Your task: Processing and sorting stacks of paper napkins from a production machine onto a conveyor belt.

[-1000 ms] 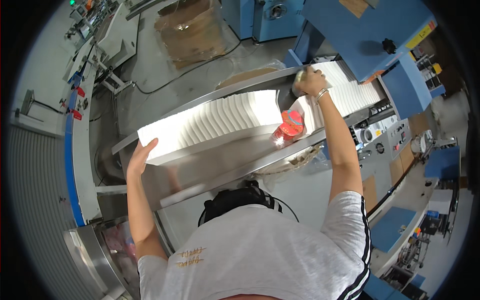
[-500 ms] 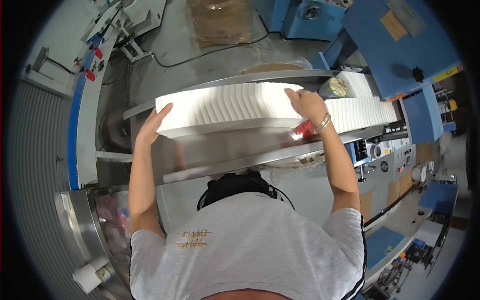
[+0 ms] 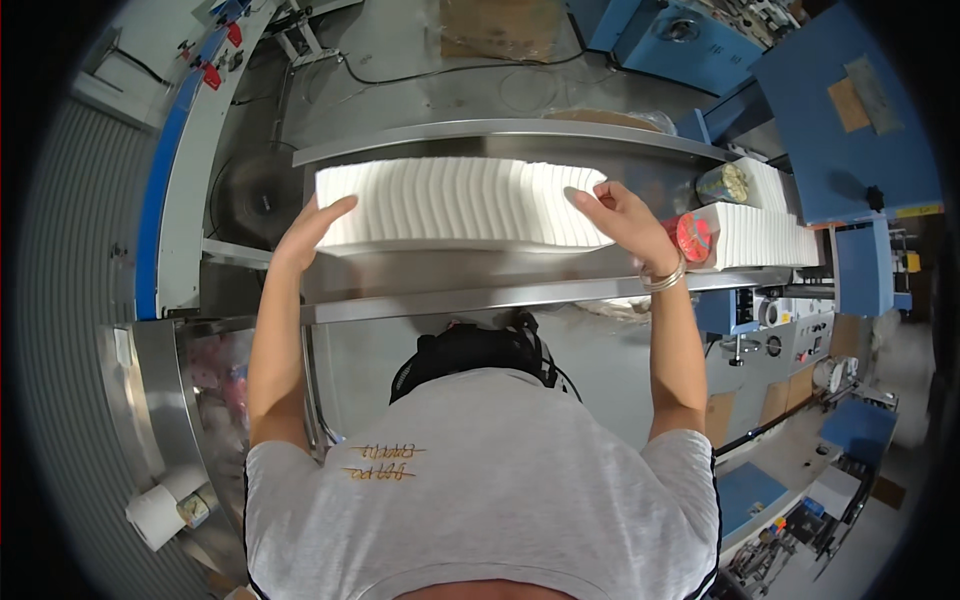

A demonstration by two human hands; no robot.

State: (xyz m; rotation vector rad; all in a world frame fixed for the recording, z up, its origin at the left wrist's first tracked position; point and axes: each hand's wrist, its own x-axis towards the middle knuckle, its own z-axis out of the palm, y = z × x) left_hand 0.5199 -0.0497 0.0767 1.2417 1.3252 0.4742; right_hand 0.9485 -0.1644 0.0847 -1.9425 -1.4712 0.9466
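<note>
A long row of white folded sheets (image 3: pixel 455 205), packed face to face, lies between my hands over a metal trough. My left hand (image 3: pixel 305 232) presses its left end, thumb on top and the other fingers hidden at the side. At the opposite end my right hand (image 3: pixel 632 226) grips it, thumb on top and fingers bent around the far corner. A bracelet circles the right wrist. Just right of that hand sits a red round item (image 3: pixel 692 237), against a second row of similar white sheets (image 3: pixel 765 238).
The metal trough (image 3: pixel 420 280) runs across in front of me, with raised edges near and far. A can-like container (image 3: pixel 722 184) with pale contents stands at its right part. Blue machinery (image 3: pixel 830 110) rises at the right; a blue-edged machine (image 3: pixel 170 200) is at the left.
The held white row has come away from the row at the right, leaving a gap where the red item shows more fully. It now lies more level. The whole view has shifted.
</note>
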